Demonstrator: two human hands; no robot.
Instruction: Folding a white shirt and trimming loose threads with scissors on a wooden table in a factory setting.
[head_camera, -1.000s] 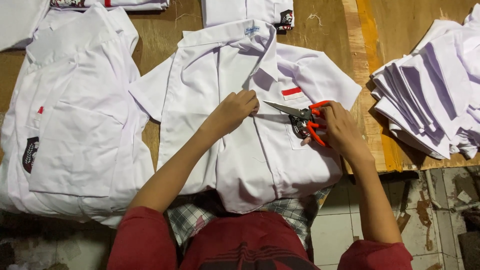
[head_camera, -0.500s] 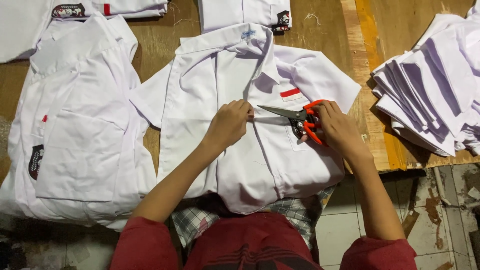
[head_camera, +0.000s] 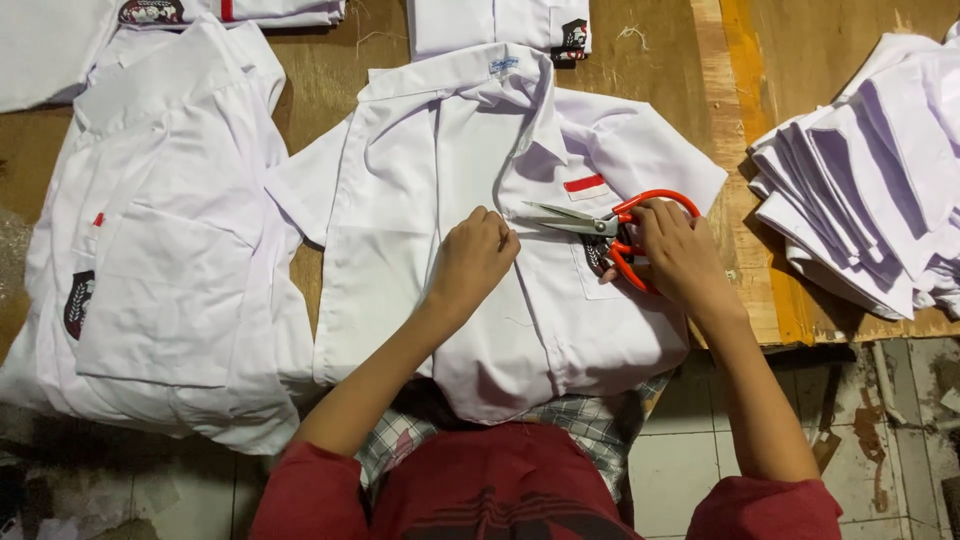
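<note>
A white short-sleeved shirt (head_camera: 420, 200) lies spread face up on the wooden table (head_camera: 800, 60) in front of me, with a red stripe above its chest pocket. My left hand (head_camera: 472, 258) pinches the shirt's front placket near the middle. My right hand (head_camera: 680, 255) grips red-handled scissors (head_camera: 610, 228) over the pocket, their blades slightly apart and pointing left toward my left hand's fingers.
A pile of white shirts (head_camera: 150, 250) lies at the left, hanging over the table edge. A fanned stack of folded white cloth (head_camera: 870, 190) sits at the right. More shirts (head_camera: 500, 22) lie along the far edge. Tiled floor (head_camera: 880, 440) shows at the lower right.
My left hand stayed at the placket while the scissors' tips came closer to it. The view shifted slightly.
</note>
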